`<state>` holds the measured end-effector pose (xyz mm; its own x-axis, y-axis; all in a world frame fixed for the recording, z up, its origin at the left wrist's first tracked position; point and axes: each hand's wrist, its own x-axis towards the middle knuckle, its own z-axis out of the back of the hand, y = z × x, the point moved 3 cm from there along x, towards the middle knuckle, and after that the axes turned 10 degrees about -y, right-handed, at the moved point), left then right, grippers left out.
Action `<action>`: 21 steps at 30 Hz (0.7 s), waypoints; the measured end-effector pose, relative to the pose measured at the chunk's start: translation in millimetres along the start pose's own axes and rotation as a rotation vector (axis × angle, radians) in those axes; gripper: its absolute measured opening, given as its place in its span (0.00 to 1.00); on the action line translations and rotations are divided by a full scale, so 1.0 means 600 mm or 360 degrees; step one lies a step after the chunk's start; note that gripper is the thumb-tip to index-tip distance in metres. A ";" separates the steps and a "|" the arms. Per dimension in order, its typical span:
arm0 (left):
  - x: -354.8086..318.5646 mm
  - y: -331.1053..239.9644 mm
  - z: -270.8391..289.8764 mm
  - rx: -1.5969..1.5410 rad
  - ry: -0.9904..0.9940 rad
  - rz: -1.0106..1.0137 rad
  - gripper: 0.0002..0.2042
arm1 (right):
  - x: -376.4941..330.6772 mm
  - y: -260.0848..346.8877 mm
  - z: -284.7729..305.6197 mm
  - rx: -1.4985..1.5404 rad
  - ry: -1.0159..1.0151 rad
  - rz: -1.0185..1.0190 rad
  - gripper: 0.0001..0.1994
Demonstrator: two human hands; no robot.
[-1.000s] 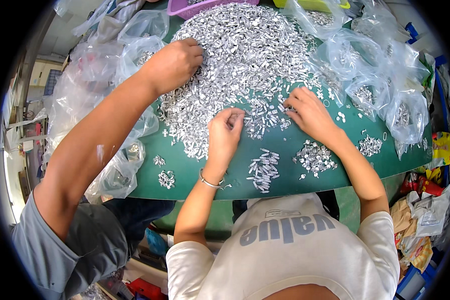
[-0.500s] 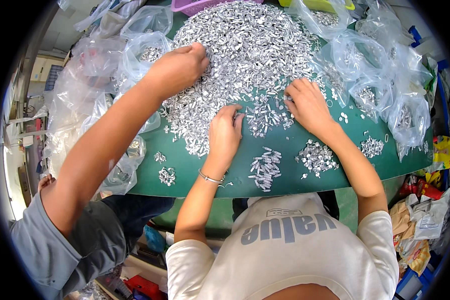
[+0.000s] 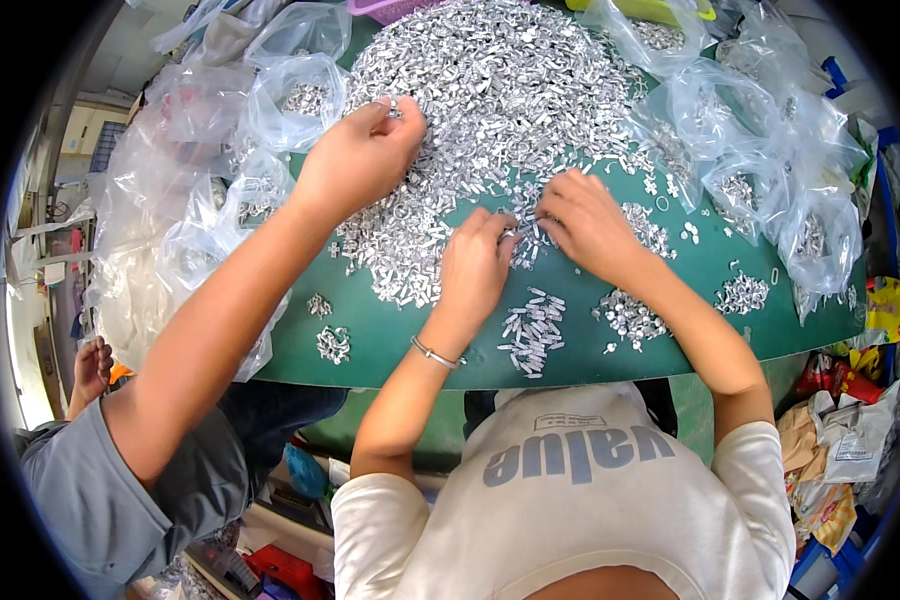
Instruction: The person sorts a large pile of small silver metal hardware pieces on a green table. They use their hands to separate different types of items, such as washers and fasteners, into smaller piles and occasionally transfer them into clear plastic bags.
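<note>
My left hand (image 3: 475,262), with a bracelet (image 3: 435,354) at its wrist, is at the near edge of a large pile of small silvery metal parts (image 3: 490,90). Its thumb and forefinger close on a small metal part (image 3: 511,230). Across a small gap, my right hand (image 3: 595,228) has its fingers bent and apart, the tips down among loose parts (image 3: 530,250). Below my hands lie a group of oblong metal pieces (image 3: 533,335) and a group of roundish ones (image 3: 630,315). Another heap (image 3: 647,228) shows beside my right wrist.
A co-worker's hand (image 3: 370,155) holds a small piece over the pile's left side. Clear plastic bags of parts (image 3: 735,130) line the green table (image 3: 400,365) on both sides. A pink basket (image 3: 395,10) and a yellow-green basket (image 3: 708,12) stand at the far edge.
Both my hands have moved toward each other, left to the right and right to the left, uncovering a heap by my right wrist. The co-worker's hand has turned, showing a piece in its fingers.
</note>
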<state>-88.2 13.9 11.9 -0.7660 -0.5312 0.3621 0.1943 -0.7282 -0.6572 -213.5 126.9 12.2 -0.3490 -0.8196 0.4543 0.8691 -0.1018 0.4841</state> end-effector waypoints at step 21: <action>0.033 0.029 -0.013 0.0214 -0.0117 0.0182 0.05 | 0.023 0.023 -0.043 -0.0568 0.0045 -0.0070 0.06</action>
<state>-104.5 -5.7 2.7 -0.6883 -0.6405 0.3406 0.3614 -0.7098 -0.6046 -197.5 99.7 6.1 -0.3832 -0.8250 0.4154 0.9229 -0.3236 0.2086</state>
